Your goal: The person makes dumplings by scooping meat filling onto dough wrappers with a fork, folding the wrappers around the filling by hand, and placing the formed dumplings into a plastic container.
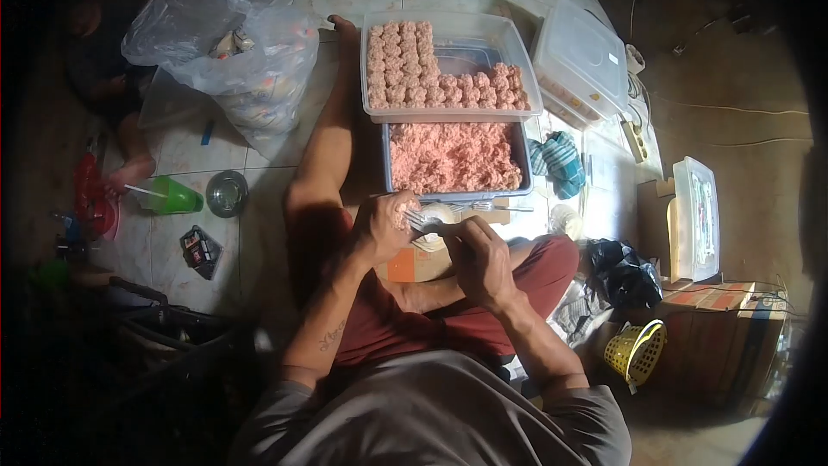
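My left hand (pixel 379 229) is curled around a small lump of pink minced mixture (pixel 402 214). In my right hand (pixel 483 259) is a metal fork (pixel 423 223), its tines against the lump. Just beyond my hands stands a dark blue-grey tub (pixel 387 160) full of loose pink mixture (pixel 453 155). Behind it, a clear plastic container (pixel 536 91) holds rows of pink balls (pixel 401 65) along its left and near sides. Partly hidden below my hands is a pale round bowl (pixel 438 211).
At left stand a bulging plastic bag (pixel 267 78), a green cup (pixel 177 196) and a glass ashtray (pixel 227 193), with another person's foot (pixel 131 171) close by. To the right are a lidded clear box (pixel 582 60), a teal checked cloth (pixel 561 164) and a yellow basket (pixel 634 352).
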Demonstrator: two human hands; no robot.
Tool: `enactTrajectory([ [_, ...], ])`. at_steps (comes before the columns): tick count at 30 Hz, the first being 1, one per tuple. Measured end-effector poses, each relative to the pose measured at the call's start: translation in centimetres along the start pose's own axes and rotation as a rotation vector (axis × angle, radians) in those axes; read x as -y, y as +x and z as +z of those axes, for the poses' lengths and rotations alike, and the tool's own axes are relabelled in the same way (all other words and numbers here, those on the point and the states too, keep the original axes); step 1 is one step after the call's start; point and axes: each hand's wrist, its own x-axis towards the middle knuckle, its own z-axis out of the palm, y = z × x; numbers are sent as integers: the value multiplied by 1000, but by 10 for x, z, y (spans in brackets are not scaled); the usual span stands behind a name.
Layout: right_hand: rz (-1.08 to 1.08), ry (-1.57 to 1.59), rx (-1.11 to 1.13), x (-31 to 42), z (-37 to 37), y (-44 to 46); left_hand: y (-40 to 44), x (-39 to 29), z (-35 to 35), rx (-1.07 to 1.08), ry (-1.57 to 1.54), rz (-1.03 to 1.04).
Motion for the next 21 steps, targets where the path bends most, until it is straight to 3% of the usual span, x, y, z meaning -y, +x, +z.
enactTrajectory([
  [2,15,238,-62,-6,6,0,-1,0,2,-43,60,-24],
  [4,197,600,-189,-13,15,5,0,-2,0,-98,-109,-159],
  [6,387,905,-167,-26,7,20,-4,1,-9,-100,-23,-33],
  [8,579,1053,-133,-74,17,16,-7,-15,-29,241,-315,-10],
  [9,729,1087,-113,-114,32,-2,-13,-14,-33,293,-475,-126],
  [10,879,1123,-93,-136,42,-23,-16,-13,-29,307,-479,-113],
  [12,987,978,-100,-110,32,-44,-19,-9,-20,46,-575,-65],
  [15,984,1080,-47,-80,5,-54,-15,-5,-14,124,-485,-88],
  [17,233,217,-51,-47,-12,-36,-10,2,-4,136,-525,-120],
  [18,226,226,-35,-30,-19,-26,-5,3,-1,120,-519,-130],
  [20,-198,42,135,-7,-29,-11,3,10,2,210,-245,145],
  [21,-178,-128,173,-14,-28,-10,1,9,6,144,-168,146],
])
